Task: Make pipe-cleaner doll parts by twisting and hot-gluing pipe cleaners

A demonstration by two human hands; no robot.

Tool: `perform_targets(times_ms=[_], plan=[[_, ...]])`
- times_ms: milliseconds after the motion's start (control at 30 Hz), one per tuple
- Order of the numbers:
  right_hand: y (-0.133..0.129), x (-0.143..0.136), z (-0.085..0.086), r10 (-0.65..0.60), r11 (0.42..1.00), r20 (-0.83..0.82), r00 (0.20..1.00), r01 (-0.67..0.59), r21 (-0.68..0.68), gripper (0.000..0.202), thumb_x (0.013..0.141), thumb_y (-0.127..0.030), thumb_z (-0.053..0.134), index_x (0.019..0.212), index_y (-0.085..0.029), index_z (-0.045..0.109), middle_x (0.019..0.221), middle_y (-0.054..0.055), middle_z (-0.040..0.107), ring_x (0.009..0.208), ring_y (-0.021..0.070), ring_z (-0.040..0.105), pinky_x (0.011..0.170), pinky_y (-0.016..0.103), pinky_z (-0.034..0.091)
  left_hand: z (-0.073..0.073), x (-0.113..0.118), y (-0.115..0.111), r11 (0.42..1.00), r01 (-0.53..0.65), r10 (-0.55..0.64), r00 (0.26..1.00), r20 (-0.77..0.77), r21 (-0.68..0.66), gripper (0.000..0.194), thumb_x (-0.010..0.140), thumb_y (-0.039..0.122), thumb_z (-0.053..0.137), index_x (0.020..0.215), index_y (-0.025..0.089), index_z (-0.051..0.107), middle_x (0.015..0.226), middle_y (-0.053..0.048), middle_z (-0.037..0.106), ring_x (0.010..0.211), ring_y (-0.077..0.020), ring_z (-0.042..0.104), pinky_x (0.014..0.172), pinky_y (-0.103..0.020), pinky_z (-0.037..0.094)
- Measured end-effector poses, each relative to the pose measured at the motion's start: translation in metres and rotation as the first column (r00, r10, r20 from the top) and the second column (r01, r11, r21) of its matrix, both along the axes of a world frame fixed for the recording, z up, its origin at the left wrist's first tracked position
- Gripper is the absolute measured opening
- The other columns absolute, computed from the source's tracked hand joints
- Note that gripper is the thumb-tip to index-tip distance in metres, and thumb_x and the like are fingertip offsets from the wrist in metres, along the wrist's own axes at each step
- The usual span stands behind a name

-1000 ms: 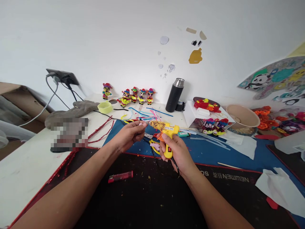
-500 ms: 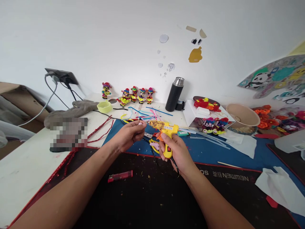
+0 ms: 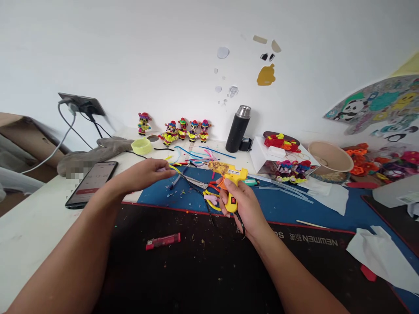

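My right hand (image 3: 240,203) is wrapped round the handle of a yellow glue gun (image 3: 231,172), its brown-stained front pointing left. My left hand (image 3: 149,173) hovers above the left part of the blue mat (image 3: 157,197), its fingers pressed together; whatever may be between the fingertips is too small to tell. Scissors (image 3: 195,181) and yellow-handled pliers (image 3: 212,204) lie between the hands, with a small pale pink piece (image 3: 213,199) on them. Coloured pipe cleaners (image 3: 188,153) lie behind.
A red lighter (image 3: 163,241) lies on the black mat (image 3: 183,279). Several small figures (image 3: 182,129), a tape roll (image 3: 142,147) and a black thermos (image 3: 238,130) stand by the wall. A phone (image 3: 92,184) is at left, a white box (image 3: 260,155) and a bowl (image 3: 330,157) at right.
My left hand has moved left, away from the glue gun's nozzle, uncovering the scissors. The glue gun stays in my right hand, almost unmoved. The view has shifted slightly.
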State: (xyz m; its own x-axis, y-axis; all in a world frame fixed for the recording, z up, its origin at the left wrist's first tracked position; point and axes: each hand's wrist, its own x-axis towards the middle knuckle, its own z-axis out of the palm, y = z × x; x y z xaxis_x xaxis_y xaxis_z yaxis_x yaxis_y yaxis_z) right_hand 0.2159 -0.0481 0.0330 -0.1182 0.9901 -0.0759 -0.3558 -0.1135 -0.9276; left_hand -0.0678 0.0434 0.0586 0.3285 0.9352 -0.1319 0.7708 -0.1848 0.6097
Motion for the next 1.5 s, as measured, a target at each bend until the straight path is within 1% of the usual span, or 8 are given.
perform_targets(times_ms=[100, 300, 600, 867, 967, 1100, 1267, 1500], plan=[[0.0, -0.001, -0.001, 0.008, 1.0, 0.0, 1.0, -0.008, 0.002, 0.046, 0.084, -0.063, 0.079, 0.093, -0.018, 0.071, 0.059, -0.005, 0.056, 0.042, 0.0098, 0.052, 0.039, 0.022, 0.037, -0.01, -0.014, 0.012, 0.989, -0.102, 0.127, 0.957, -0.262, 0.106, 0.033, 0.083, 0.052, 0.06, 0.087, 0.022, 0.072, 0.08, -0.005, 0.07, 0.077, -0.0262, 0.063, 0.068, -0.032, 0.04], [0.001, 0.0, -0.002, -0.003, 1.0, 0.004, 1.0, 0.003, 0.0, 0.047, 0.085, -0.062, 0.078, 0.096, -0.017, 0.071, 0.058, -0.006, 0.054, 0.041, 0.0095, 0.051, 0.039, 0.021, 0.037, -0.012, 0.004, 0.005, 0.998, 0.014, 0.003, 0.966, -0.26, 0.063, 0.041, 0.088, 0.058, 0.053, 0.091, 0.023, 0.075, 0.09, -0.006, 0.076, 0.085, -0.0279, 0.068, 0.071, -0.033, 0.043], [0.0, -0.001, -0.003, 0.008, 1.0, 0.008, 1.0, -0.008, -0.017, 0.046, 0.085, -0.062, 0.078, 0.098, -0.017, 0.07, 0.06, -0.005, 0.057, 0.042, 0.0101, 0.052, 0.039, 0.022, 0.037, -0.028, 0.089, -0.044, 0.824, 0.55, -0.523, 0.831, 0.192, -0.137, 0.03, 0.096, 0.04, 0.054, 0.106, 0.021, 0.075, 0.097, -0.005, 0.077, 0.086, -0.0217, 0.067, 0.077, -0.029, 0.047], [0.001, 0.0, -0.003, 0.012, 1.0, 0.018, 1.0, -0.011, -0.026, 0.045, 0.086, -0.061, 0.078, 0.096, -0.018, 0.07, 0.06, -0.005, 0.056, 0.042, 0.0102, 0.052, 0.039, 0.022, 0.037, -0.018, 0.025, -0.003, 0.985, 0.113, -0.129, 0.984, -0.126, -0.128, 0.03, 0.088, 0.048, 0.057, 0.081, 0.022, 0.07, 0.07, -0.004, 0.071, 0.067, -0.0243, 0.067, 0.064, -0.032, 0.047], [0.001, -0.001, -0.003, 0.033, 0.999, 0.031, 0.999, -0.032, -0.032, 0.042, 0.086, -0.059, 0.078, 0.093, -0.018, 0.069, 0.06, -0.005, 0.057, 0.042, 0.0103, 0.052, 0.039, 0.022, 0.037, -0.006, 0.014, -0.003, 0.995, 0.055, -0.048, 0.994, 0.096, -0.078, 0.039, 0.091, 0.058, 0.059, 0.086, 0.022, 0.069, 0.082, -0.005, 0.076, 0.071, -0.0211, 0.067, 0.067, -0.031, 0.051], [0.001, -0.001, -0.004, 0.029, 0.999, 0.047, 0.998, -0.027, -0.04, 0.045, 0.085, -0.062, 0.078, 0.092, -0.019, 0.068, 0.059, -0.005, 0.057, 0.042, 0.0106, 0.052, 0.038, 0.022, 0.037, -0.02, 0.054, -0.02, 0.896, 0.304, -0.122, 0.869, 0.48, -0.323, 0.048, 0.088, 0.066, 0.065, 0.096, 0.019, 0.071, 0.099, -0.008, 0.078, 0.084, -0.0223, 0.073, 0.076, -0.035, 0.06], [0.003, 0.0, -0.004, 0.003, 1.0, 0.032, 0.999, -0.002, -0.026, 0.05, 0.083, -0.066, 0.078, 0.095, -0.018, 0.07, 0.059, -0.005, 0.055, 0.041, 0.0105, 0.051, 0.037, 0.022, 0.036, -0.044, 0.063, -0.009, 0.938, 0.181, -0.028, 0.888, 0.458, -0.295, 0.053, 0.077, 0.07, 0.072, 0.093, 0.019, 0.074, 0.101, -0.008, 0.08, 0.095, -0.0249, 0.074, 0.092, -0.039, 0.06], [-0.001, -0.002, -0.001, 0.034, 0.998, 0.053, 0.998, -0.031, -0.061, 0.042, 0.086, -0.061, 0.078, 0.09, -0.02, 0.068, 0.058, -0.004, 0.056, 0.042, 0.0116, 0.052, 0.039, 0.023, 0.036, -0.018, 0.018, 0.002, 0.986, -0.032, 0.109, 0.864, 0.492, -0.162, 0.05, 0.085, 0.067, 0.067, 0.091, 0.018, 0.07, 0.095, -0.01, 0.078, 0.091, -0.0245, 0.074, 0.085, -0.039, 0.061]])
